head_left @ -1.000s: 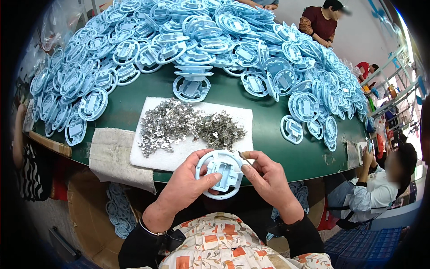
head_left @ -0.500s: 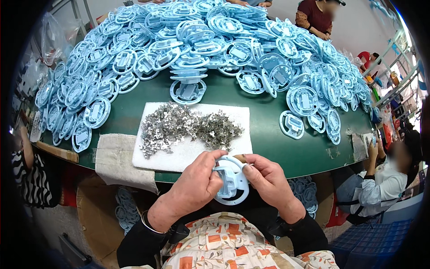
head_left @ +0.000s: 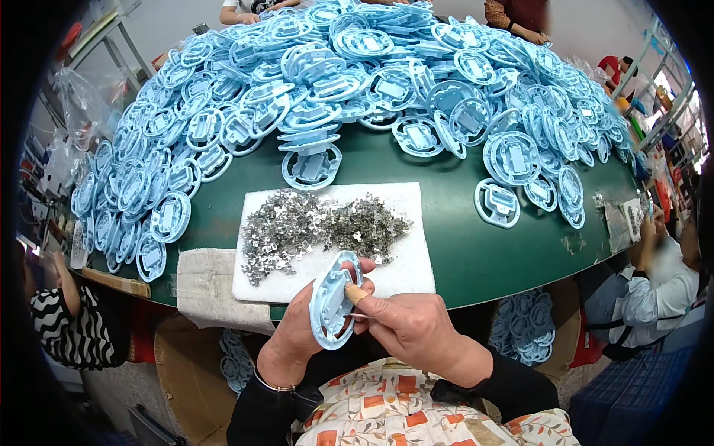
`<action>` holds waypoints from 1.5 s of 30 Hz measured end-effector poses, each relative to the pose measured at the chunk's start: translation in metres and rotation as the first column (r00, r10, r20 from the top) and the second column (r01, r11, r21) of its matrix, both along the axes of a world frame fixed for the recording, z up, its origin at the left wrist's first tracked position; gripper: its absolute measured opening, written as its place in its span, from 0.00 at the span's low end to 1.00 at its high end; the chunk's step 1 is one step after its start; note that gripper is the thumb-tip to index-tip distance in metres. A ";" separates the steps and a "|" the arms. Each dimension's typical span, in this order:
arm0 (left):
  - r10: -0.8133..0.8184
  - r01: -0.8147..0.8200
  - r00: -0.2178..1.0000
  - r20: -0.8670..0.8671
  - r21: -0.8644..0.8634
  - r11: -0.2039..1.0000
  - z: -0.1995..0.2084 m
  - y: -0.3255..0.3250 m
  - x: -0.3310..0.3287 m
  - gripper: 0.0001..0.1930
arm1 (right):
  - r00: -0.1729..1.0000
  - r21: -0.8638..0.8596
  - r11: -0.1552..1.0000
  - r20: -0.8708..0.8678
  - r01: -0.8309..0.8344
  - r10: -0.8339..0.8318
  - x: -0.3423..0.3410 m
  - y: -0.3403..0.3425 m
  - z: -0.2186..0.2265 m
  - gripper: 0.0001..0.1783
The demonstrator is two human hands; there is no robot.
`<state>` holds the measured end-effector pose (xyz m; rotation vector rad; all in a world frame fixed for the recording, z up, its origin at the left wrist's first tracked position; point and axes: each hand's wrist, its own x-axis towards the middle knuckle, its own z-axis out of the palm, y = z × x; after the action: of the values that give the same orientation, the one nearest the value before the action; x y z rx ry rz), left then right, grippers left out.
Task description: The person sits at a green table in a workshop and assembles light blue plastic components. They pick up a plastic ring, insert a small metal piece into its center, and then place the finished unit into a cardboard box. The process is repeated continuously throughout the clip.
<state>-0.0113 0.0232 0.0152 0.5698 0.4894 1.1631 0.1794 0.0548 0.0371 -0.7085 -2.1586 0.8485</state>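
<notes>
A light blue plastic steering-wheel-shaped part is held up on edge, tilted, over the table's near edge. My left hand is closed round its rim from the left, with fingertips showing behind it. At its right side is my right hand, fingers pinched together, a tan covering on one fingertip touching the part's middle. A thin pale sliver shows by these fingers; what they pinch is too small to make out. Just beyond lie small silvery metal clips in two heaps on a white foam sheet.
A large pile of similar blue parts covers the far side of the green table. A pale cloth hangs over the near edge. Cardboard boxes with blue parts stand below. Other people sit or stand around the table.
The blue part has been turned from nearly flat to on edge and shifted left. My right hand has moved from its far rim to its middle. The view has shifted slightly.
</notes>
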 end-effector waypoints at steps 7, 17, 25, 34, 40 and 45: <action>0.219 -0.237 0.951 -0.219 -0.059 0.970 0.005 -0.007 0.010 0.24 | 0.991 -0.127 0.983 -0.041 -0.135 0.131 0.016 -0.009 0.005 0.24; 0.236 -0.149 0.751 -0.617 0.190 0.970 0.015 -0.031 0.001 0.25 | 0.998 -0.544 0.837 -0.042 -0.054 0.037 0.055 -0.010 0.005 0.09; 0.190 -0.113 0.639 -0.746 0.153 0.982 0.023 -0.016 0.005 0.12 | 0.925 0.024 0.953 0.236 0.301 -0.298 0.028 0.029 0.005 0.06; 0.091 -0.115 0.708 -0.701 0.013 0.993 0.021 -0.007 0.006 0.11 | 0.883 0.254 0.924 0.304 0.287 -0.358 0.018 0.049 -0.014 0.07; -0.095 0.076 0.629 -0.771 -0.060 0.995 0.028 0.014 0.013 0.13 | 0.967 0.252 0.960 0.183 0.125 -0.174 0.032 0.039 0.001 0.10; -0.022 0.030 0.702 -0.712 -0.002 1.000 0.022 0.014 0.024 0.14 | 0.988 0.106 0.987 0.089 0.117 -0.127 0.036 0.034 0.008 0.09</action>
<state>0.0124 0.0376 0.0372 1.0448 1.1425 0.8785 0.2157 0.0884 0.0452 -0.8358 -2.2003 0.6494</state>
